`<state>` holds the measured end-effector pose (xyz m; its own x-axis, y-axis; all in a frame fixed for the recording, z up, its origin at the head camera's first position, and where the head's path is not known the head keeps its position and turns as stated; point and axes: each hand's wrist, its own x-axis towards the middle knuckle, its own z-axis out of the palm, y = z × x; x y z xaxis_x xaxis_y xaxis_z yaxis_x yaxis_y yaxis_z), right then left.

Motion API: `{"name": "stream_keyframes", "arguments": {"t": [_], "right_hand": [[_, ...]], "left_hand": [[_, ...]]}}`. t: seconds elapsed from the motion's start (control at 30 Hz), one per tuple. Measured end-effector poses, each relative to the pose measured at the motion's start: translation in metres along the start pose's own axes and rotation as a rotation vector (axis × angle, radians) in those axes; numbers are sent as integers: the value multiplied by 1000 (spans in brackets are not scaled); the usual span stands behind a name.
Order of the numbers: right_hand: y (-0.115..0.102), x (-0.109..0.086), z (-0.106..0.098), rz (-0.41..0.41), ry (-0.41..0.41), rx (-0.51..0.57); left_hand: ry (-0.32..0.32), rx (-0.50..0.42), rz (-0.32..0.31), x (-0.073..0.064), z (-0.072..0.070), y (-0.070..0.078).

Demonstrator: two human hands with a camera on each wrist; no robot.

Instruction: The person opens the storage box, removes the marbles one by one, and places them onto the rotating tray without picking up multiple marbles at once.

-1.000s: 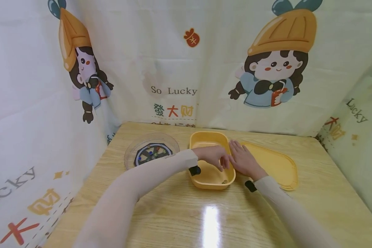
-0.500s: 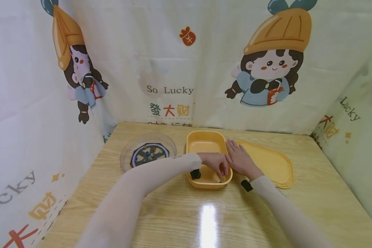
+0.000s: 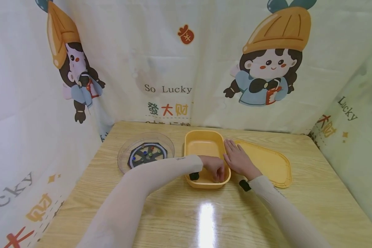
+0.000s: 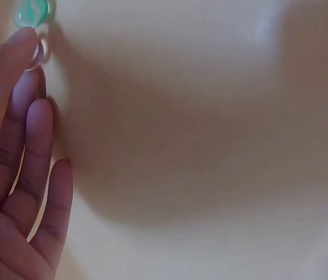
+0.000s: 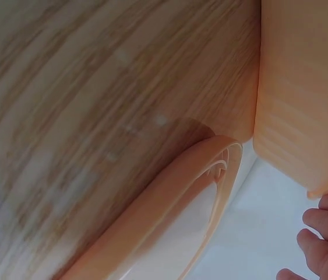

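My left hand [image 3: 214, 167] reaches down into the near right corner of a yellow plastic box [image 3: 204, 186]. In the left wrist view, its thumb and index finger pinch a clear glass marble [image 4: 39, 53]. Right by the thumb tip lies a green-and-white marble [image 4: 33, 11]. The other fingers extend loosely beside the box wall. My right hand [image 3: 239, 161] rests with fairly straight fingers against the box's right rim; in the right wrist view its fingertips touch that rim.
A yellow lid [image 3: 271, 165] lies on the wooden table [image 3: 173, 213] right of the box. To the left stands a clear round dish [image 3: 121, 151] with a dark spoked disc [image 3: 134, 153] and several coloured marbles in it. A printed curtain [image 3: 210, 69] hangs behind.
My left hand has lowered into the box's near right corner, and its fingers have closed on a marble there. The right hand stays at the rim. The head view has shifted slightly.
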<state>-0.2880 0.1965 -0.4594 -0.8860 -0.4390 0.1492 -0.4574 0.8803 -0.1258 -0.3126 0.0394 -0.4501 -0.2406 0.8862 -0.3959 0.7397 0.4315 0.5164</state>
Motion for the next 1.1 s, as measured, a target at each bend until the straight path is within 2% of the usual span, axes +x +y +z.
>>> {"name": "stream_keyframes", "arguments": {"t": [0.4,0.7,0.97,1.1], "right_hand": [[-3,0,-4,4,-1,0],[-2,1,-1,15,-5,-2],[-3,1,-1,10,-4,-17],[-3,-1,0,8,6,-19]], "left_hand": [[3,-5,-49,0,1,-2],[36,122,-75,1,-3,-4],[32,168,-126,-4,-8,-7],[32,197,-109,-10,-13,-7]]}}
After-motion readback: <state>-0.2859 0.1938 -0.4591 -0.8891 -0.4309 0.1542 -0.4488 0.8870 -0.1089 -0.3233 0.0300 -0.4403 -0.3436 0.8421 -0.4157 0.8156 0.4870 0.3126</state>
